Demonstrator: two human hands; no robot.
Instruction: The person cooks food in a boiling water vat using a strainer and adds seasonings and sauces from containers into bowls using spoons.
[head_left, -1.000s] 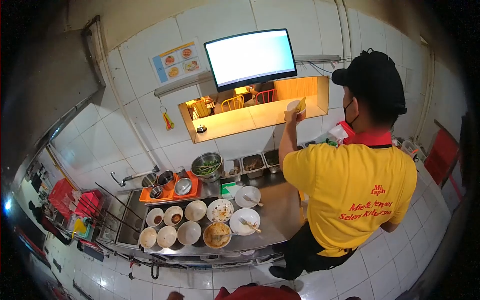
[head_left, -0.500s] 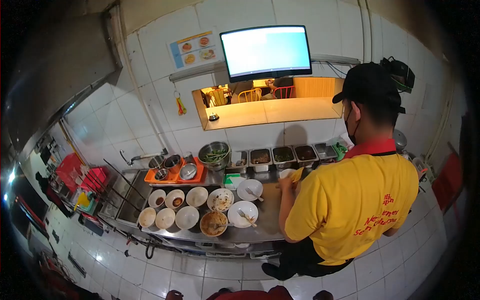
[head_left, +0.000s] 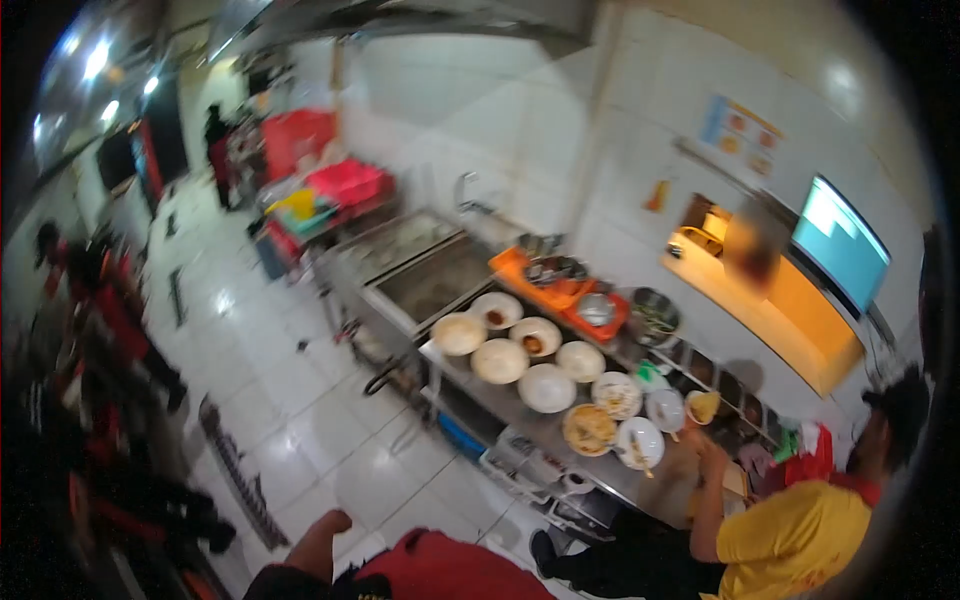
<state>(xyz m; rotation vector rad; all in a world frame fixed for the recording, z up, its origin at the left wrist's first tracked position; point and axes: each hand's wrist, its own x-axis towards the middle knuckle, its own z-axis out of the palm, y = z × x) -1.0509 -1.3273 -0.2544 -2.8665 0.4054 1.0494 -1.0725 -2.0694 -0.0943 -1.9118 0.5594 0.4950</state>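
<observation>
My left hand (head_left: 332,524) shows at the bottom, held out over the tiled floor beside my red shirt. It is small and blurred, and its fingers cannot be made out. My right hand is outside the picture. Ahead stands a steel counter (head_left: 640,488) with several used bowls on it, apart from my hand. Among them are a white bowl (head_left: 547,388), a bowl with brown remains (head_left: 535,337) and a bowl smeared with yellow-brown food (head_left: 590,430). A white plate with cutlery (head_left: 640,443) lies near the counter's front edge.
A co-worker in a yellow shirt (head_left: 800,530) stands at the counter's right end. An orange tray (head_left: 515,268) holds metal pots near a sink (head_left: 425,285). Red baskets (head_left: 350,182) stand farther back. Other people (head_left: 115,310) are at the left; a floor drain (head_left: 240,475) crosses the tiles.
My view has swung left, so the counter and co-worker now sit farther right and the aisle shows. My left hand has come farther into view; my right hand has left it.
</observation>
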